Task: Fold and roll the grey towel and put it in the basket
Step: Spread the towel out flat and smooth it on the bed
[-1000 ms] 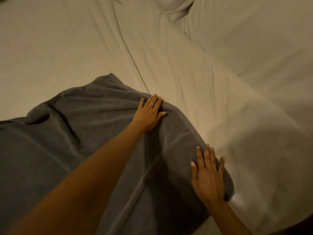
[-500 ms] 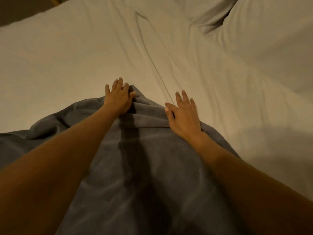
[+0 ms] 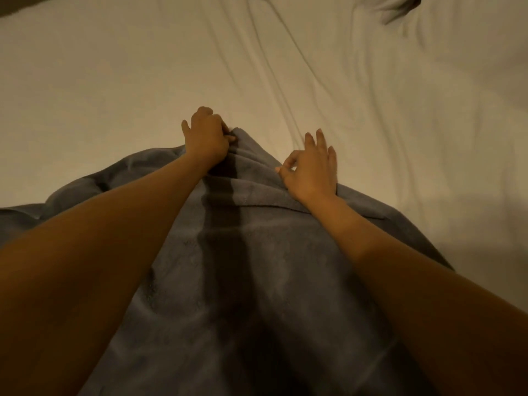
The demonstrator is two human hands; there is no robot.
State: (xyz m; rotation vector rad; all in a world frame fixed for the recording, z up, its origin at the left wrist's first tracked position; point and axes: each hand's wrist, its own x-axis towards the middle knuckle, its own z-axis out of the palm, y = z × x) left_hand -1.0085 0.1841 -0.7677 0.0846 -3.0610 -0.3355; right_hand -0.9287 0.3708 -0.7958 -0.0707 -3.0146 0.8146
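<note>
The grey towel lies spread over the bed, running from the bottom of the view up to a bunched far end near the middle. My left hand has its fingers curled round that far end and grips it. My right hand rests on the towel's far right edge, thumb and forefinger pinching the cloth while the other fingers stay straight. Both forearms reach across the towel. No basket is in view.
A cream bedsheet with long creases covers the bed all around the towel. A rumpled pillow or bedding fold lies at the top right. A dark strip shows at the top left corner.
Both hands lay flat on the towel before. The right hand moved up from the near right edge to the far end, and now both hands have curled onto the cloth.
</note>
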